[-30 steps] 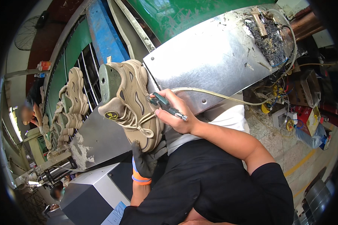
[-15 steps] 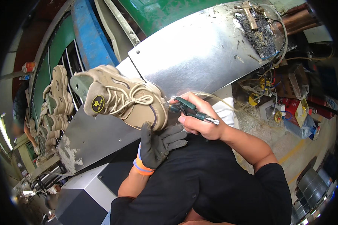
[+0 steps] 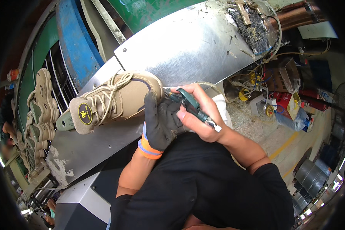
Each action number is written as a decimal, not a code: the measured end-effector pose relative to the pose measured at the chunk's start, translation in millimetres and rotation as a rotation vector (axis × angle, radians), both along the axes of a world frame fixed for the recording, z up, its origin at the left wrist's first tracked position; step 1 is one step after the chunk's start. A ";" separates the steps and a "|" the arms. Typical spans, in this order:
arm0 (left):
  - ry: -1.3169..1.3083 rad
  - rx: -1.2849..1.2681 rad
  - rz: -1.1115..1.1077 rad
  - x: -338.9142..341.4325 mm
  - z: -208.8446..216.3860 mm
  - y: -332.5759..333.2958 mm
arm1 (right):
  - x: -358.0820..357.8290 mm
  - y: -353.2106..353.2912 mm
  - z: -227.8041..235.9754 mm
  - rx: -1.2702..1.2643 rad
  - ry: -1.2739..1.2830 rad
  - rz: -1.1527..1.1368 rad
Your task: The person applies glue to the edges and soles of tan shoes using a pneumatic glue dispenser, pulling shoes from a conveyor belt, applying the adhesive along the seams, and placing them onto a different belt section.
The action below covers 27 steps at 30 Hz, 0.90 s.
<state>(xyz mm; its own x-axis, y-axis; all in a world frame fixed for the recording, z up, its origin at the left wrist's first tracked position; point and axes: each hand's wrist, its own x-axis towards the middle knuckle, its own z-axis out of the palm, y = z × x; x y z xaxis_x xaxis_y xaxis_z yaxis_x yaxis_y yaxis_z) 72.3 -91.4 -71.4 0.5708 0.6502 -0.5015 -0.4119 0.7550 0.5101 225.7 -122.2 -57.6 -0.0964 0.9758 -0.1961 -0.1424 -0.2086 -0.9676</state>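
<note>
A beige lace-up shoe (image 3: 132,96) with a dark-edged toe lies tilted on the metal surface, its tongue bearing a round dark and yellow patch (image 3: 85,114). My left hand (image 3: 160,122), in a dark grey glove with an orange cuff, is at the toe. Its thumb rests against the upper and its fingers curl around the toe's near side, partly hidden by the right hand. Bare, my right hand (image 3: 205,115) is closed around a dark green lever-handled tool (image 3: 191,102) with a metal rear fitting. The tool's tip is close to the toe and the gloved fingers.
More beige shoes (image 3: 42,103) stand on a rack at the left, beside a blue panel (image 3: 78,42). Dark residue (image 3: 253,30) and a loose hose (image 3: 278,38) lie at the metal table's (image 3: 172,50) far right end. Boxes (image 3: 285,105) and wires clutter the floor.
The shoe has turned and lowered, its heel end moving down and left. My left fingers have curled in from outstretched, nearer the tool. The right hand has shifted slightly left.
</note>
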 end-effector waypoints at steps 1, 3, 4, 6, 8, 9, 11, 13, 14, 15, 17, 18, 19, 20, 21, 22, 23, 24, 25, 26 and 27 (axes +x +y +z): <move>-0.050 -0.009 -0.008 -1.6 -7.6 1.8 | -4.6 -2.8 -6.5 0.075 -0.047 -0.030; -0.150 -0.024 -0.024 -4.0 -18.2 4.3 | -11.6 -7.8 -17.4 0.188 -0.111 -0.062; -0.191 -0.004 0.041 -3.3 -17.8 5.2 | -14.9 -8.9 -21.2 0.198 -0.121 -0.067; 0.014 0.406 -0.001 -6.2 -36.1 3.3 | -21.4 -11.3 -21.3 0.203 -0.124 -0.073; 0.231 0.705 -0.103 -13.5 -50.9 10.2 | -24.3 -10.0 -23.0 0.201 -0.166 -0.018; 0.255 0.778 -0.105 -17.0 -52.8 11.9 | -27.2 -7.8 -22.1 0.218 -0.169 -0.020; 0.301 0.936 -0.112 -18.5 -46.1 22.4 | -14.2 2.4 -15.8 0.097 -0.037 0.071; 0.324 0.630 -0.159 -25.6 -8.2 22.3 | -2.9 9.6 -18.1 -0.016 0.252 0.058; 0.232 0.340 0.043 -23.1 19.3 14.8 | 5.5 8.8 -12.6 0.008 0.234 0.017; 0.716 1.027 -0.316 -59.4 19.3 18.0 | 14.5 5.6 -2.1 0.115 0.169 -0.045; 0.561 1.008 -0.214 -76.9 72.5 8.3 | 26.0 -3.6 27.6 0.264 0.118 -0.130; 0.462 1.166 -0.067 -109.8 67.4 10.7 | 30.2 -9.4 47.8 0.276 0.159 -0.119; 0.448 1.280 0.116 -141.7 76.5 -0.3 | 32.9 -9.8 69.0 0.333 0.205 -0.040; 0.522 1.321 0.239 -170.3 64.7 -6.3 | 33.6 -13.3 76.7 0.415 0.234 0.026; 0.724 1.246 0.333 -195.7 47.9 -6.8 | 38.4 -18.9 86.2 0.493 0.245 0.064; 0.919 1.157 0.428 -226.7 30.4 -3.7 | 42.6 -19.8 96.6 0.538 0.241 0.083; 1.133 1.072 0.539 -231.6 30.1 2.2 | 44.4 -21.2 94.3 0.584 0.253 0.104; 1.273 1.146 0.510 -230.6 25.5 -0.9 | 48.4 -20.5 89.7 0.612 0.258 0.114; 1.415 1.205 0.496 -206.2 36.2 2.5 | 49.3 -18.4 88.6 0.632 0.258 0.129; 1.390 1.017 0.394 -192.4 45.1 1.3 | 54.3 -19.4 90.6 0.636 0.241 0.102; 1.361 0.830 0.289 -187.5 50.9 -3.1 | 59.4 -17.3 90.6 0.641 0.219 0.078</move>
